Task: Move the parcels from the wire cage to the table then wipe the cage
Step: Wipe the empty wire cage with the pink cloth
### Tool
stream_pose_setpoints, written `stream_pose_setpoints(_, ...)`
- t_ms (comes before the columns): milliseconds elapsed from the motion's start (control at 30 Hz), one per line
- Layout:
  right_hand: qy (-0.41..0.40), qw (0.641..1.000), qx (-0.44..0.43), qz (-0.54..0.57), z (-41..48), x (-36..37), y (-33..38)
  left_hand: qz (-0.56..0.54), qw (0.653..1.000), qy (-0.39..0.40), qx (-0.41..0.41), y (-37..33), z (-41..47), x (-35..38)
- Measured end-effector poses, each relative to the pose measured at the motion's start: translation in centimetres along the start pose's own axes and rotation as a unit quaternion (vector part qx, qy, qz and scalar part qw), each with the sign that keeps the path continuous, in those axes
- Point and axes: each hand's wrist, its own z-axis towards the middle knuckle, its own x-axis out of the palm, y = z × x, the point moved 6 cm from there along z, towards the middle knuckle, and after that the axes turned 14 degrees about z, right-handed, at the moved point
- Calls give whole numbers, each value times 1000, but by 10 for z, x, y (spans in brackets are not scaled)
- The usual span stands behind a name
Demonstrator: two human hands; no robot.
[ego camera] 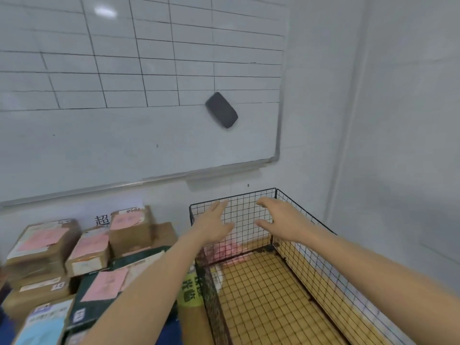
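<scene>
A black wire cage (pixel 306 217) stands at the lower right, and its tan mesh floor (pixel 268 295) shows bare. Both my arms reach forward over it. My left hand (pixel 214 226) is open with fingers stretched toward the cage's back panel. Beside it, my right hand (pixel 278 216) hovers with spread, loosely bent fingers, holding nothing. Several brown cardboard parcels (pixel 129 229) with pink labels are piled to the left of the cage, along with a dark green parcel (pixel 104 290). The picture is blurred by motion.
A whiteboard (pixel 139 100) with a drawn grid hangs on the wall behind, with a black eraser (pixel 221 110) stuck to it. A white wall corner (pixel 348 120) closes in the right side. A yellow-green printed packet (pixel 190 290) leans against the cage's left wall.
</scene>
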Motion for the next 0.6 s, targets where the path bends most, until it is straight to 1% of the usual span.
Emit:
stream_pose_setpoints(167, 13, 999, -28, 18, 5, -33, -73, 5, 999, -27, -36, -49, 34, 14)
stream_pose_setpoints(300, 62, 996, -62, 27, 9, -46, -124, 5, 996, -17, -89, -94, 55, 33)
stream_pose_setpoints(367, 77, 993, -83, 28, 11, -52, -139, 10, 993, -16, -115, -114, 63, 38)
stream_pose_setpoints(467, 86, 990, -107, 40, 15, -60, -155, -6, 988, -38, -147, -136, 69, 42)
stream_pose_setpoints(600, 92, 987, -114, 61, 22, -69, -177, -20, 984, -42, -174, -154, 77, 50)
